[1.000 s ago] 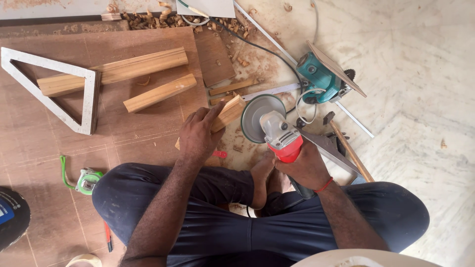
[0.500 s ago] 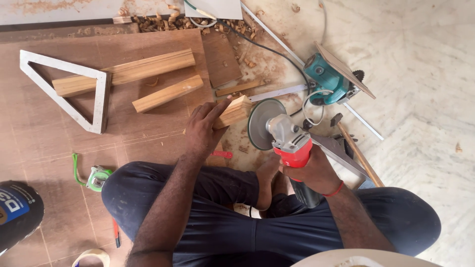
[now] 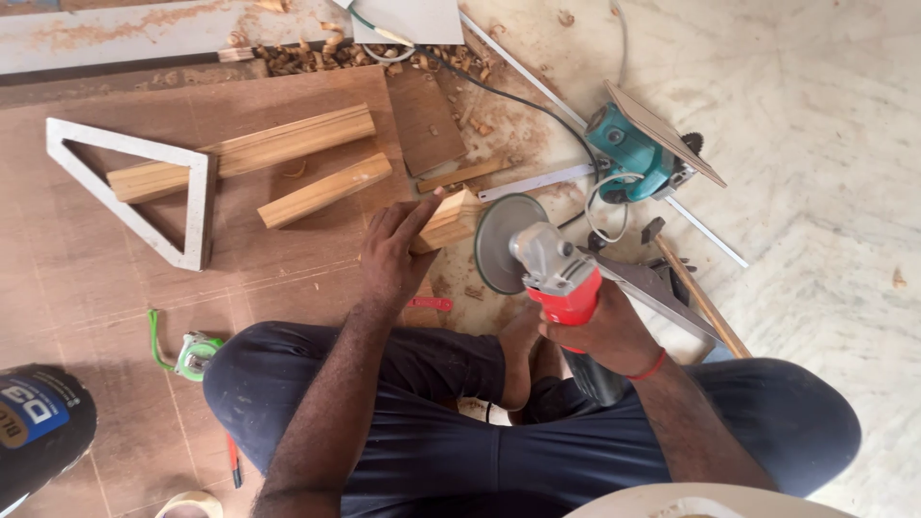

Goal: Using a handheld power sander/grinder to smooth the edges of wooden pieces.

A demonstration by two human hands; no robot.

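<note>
**Grinder disc meets a small wood block**

The left hand [image 3: 398, 251] presses down on a small wood block [image 3: 451, 219], fingers closed over its near end, pinning it to the plywood sheet [image 3: 115, 278] on the floor. The right hand [image 3: 604, 331] is wrapped tight around the red body of an angle grinder [image 3: 552, 269], whose round grey disc [image 3: 504, 242] stands just at 3 o'clock of the block, right beside its end; whether the two touch I cannot tell.

At 11 o'clock of the left hand lie two longer wood strips [image 3: 288, 158], one of them running through a white triangular frame [image 3: 144, 192]. At 2 o'clock of the grinder sits a teal power saw [image 3: 628, 153] with its cord trailing away, and a hammer [image 3: 691, 288] lies at 3 o'clock of the grinder. A green tape measure [image 3: 197, 353] rests at 8 o'clock of the left hand, beside the person's knee. Wood shavings [image 3: 317, 53] are heaped at 12 o'clock along the sheet's far edge.
</note>
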